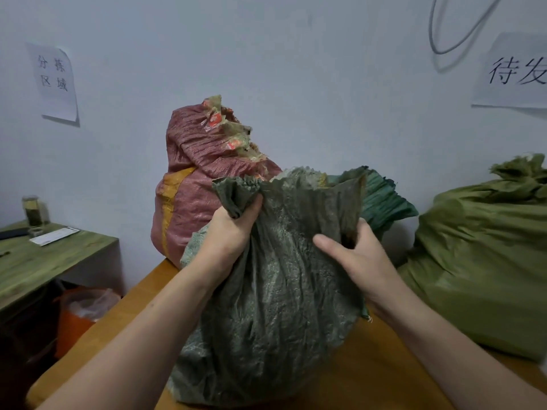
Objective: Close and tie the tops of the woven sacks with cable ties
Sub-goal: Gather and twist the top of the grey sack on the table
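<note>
The dark grey-green woven sack (275, 291) stands in the middle of the frame on an orange-brown wooden table (384, 377), its frayed mouth slack and not yet gathered shut between 2 bare hands. The left hand (233, 229) clutches a bunched fold of the sack's top edge at its left corner, fingers curled round the cloth. The right hand (352, 255) grips the right side of the mouth, thumb lying across the front of the fabric and fingers tucked into a fold behind it.

Just behind, centre left, a pink-red woven sack with a yellow stripe (201, 184) leans by the wall, its top crumpled and taped. A teal-green woven sack (384, 199) pokes out behind the right hand. At the right edge sits a bulging olive-green woven sack (479, 261), its top bunched. At lower left, an orange bin with a clear liner (80, 312) stands under a green wooden desk (44, 258). 2 white paper signs hang on the wall, 1 at upper left (56, 81), 1 at upper right (512, 72).
</note>
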